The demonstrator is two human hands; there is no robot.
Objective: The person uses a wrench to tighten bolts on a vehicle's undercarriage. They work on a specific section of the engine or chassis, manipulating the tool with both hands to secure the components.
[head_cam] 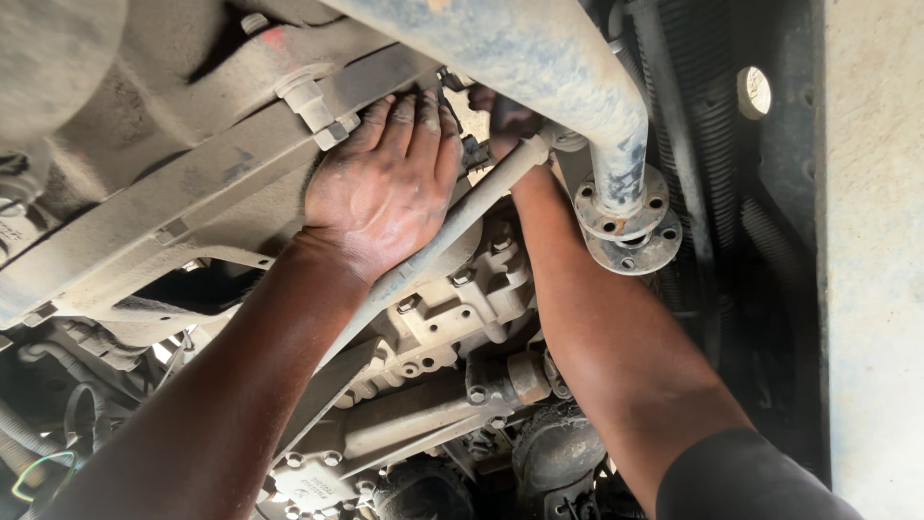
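I look up at the dusty underside of a vehicle. My left hand (pixel 390 183) lies flat, fingers together, against a grey crossmember (pixel 202 183), its fingertips reaching into a gap above a slanted thin rod (pixel 452 226). My right hand (pixel 510 120) reaches up behind the big exhaust pipe (pixel 539 58); only part of it shows, and its fingers are hidden in the same gap. What either hand touches inside is out of sight.
A bolted pipe flange (pixel 630 226) hangs just right of my right forearm. The gearbox housing (pixel 462 308) with several bolts lies below my hands. A long bolt (pixel 313 101) sticks out of the crossmember. A pale wall (pixel 871 241) runs down the right.
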